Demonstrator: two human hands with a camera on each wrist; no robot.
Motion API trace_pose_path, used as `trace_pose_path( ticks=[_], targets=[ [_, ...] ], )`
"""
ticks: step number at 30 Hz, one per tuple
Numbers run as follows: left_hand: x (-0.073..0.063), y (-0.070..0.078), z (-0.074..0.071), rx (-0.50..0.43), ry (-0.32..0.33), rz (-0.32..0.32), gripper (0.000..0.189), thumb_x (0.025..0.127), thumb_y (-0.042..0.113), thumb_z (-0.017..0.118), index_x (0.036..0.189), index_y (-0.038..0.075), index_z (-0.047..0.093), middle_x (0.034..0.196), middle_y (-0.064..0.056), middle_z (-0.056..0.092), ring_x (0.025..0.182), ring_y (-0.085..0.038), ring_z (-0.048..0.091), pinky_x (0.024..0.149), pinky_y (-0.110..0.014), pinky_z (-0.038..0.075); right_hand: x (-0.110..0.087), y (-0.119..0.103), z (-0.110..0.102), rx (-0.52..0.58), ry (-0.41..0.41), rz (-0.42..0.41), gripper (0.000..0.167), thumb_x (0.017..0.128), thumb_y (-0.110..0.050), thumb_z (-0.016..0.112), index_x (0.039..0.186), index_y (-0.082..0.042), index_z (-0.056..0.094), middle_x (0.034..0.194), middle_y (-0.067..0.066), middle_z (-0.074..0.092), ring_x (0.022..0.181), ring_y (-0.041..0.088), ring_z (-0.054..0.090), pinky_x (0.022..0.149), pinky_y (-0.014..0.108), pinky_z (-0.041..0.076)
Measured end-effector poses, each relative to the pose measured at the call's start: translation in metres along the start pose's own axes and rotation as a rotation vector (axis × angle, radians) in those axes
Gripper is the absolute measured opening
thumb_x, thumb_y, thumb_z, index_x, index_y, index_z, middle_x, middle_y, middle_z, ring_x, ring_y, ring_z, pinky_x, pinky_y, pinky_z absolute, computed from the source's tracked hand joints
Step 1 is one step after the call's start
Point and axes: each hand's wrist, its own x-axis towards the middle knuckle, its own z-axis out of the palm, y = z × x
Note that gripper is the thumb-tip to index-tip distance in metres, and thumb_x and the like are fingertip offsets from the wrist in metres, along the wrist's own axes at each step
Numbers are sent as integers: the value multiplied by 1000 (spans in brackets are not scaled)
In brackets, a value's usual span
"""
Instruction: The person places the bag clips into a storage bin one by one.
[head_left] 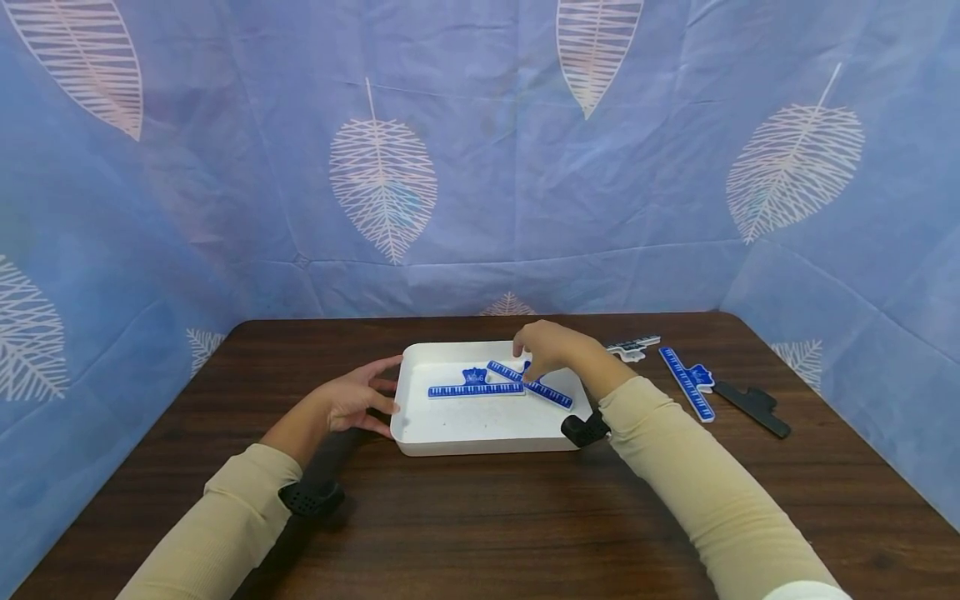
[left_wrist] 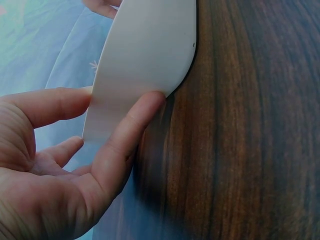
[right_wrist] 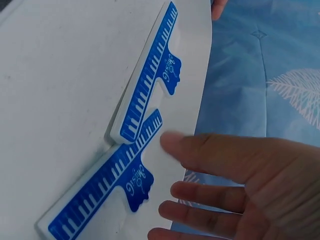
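A shallow white tray [head_left: 457,427] holds two blue-and-white music clips with piano-key edges, a left clip [head_left: 477,389] and a right clip [head_left: 553,394]. Their ends overlap in the right wrist view, where the right clip [right_wrist: 95,192] lies nearer the camera. My left hand [head_left: 358,398] touches the tray's left end; in the left wrist view its fairly straight fingers rest against the outer wall [left_wrist: 145,55]. Above the right clip is my right hand [head_left: 553,346]. The right wrist view shows its fingers spread beside that clip, holding nothing.
To the tray's right lie another blue music clip [head_left: 686,383], a black clip [head_left: 752,408] and a black-and-white clip [head_left: 633,347]. Everything stands on a dark wooden table [head_left: 480,517]. Blue leaf-patterned cloth [head_left: 480,183] hangs behind and at both sides.
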Motion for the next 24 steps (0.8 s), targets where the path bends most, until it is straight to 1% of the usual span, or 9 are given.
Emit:
trace_pose_path(
  ticks=[3, 8, 11, 17, 24],
  targets=[
    [0, 0, 0, -3, 1, -1, 94, 85, -17, 59, 158, 18, 11, 149, -29, 25, 115, -46, 52, 76, -55, 57, -3, 2, -1, 0, 28, -14, 44, 82, -23, 80, 120, -3, 67, 123, 15, 63, 114, 32, 58, 94, 45, 51],
    [0, 0, 0, -7, 0, -1, 94, 85, -17, 59, 158, 17, 11, 149, -29, 26, 115, -46, 52, 76, -56, 57, -8, 4, -1, -1, 83, -30, 47, 81, -27, 81, 119, -3, 67, 121, 15, 65, 114, 32, 58, 96, 47, 49],
    [0, 0, 0, -5, -2, 2, 94, 85, -17, 59, 158, 17, 11, 149, -29, 26, 114, -47, 52, 76, -56, 56, -12, 6, -2, 4, 114, -36, 46, 82, -26, 80, 120, -3, 67, 121, 15, 65, 112, 32, 59, 95, 47, 50],
    [0, -1, -1, -5, -1, 4, 94, 85, -17, 59, 158, 18, 11, 149, -28, 27, 113, -46, 53, 76, -56, 56, -21, 9, -2, 30, 173, -62, 38, 84, -20, 78, 117, -4, 68, 117, 14, 66, 104, 31, 63, 89, 46, 53],
    [1, -2, -2, -5, 2, 5, 93, 85, -16, 59, 158, 18, 11, 150, -28, 26, 114, -46, 53, 76, -56, 56, -33, 12, 0, 72, 246, -65, 38, 84, -17, 78, 118, -3, 68, 118, 15, 66, 107, 33, 63, 90, 47, 53]
  ],
)
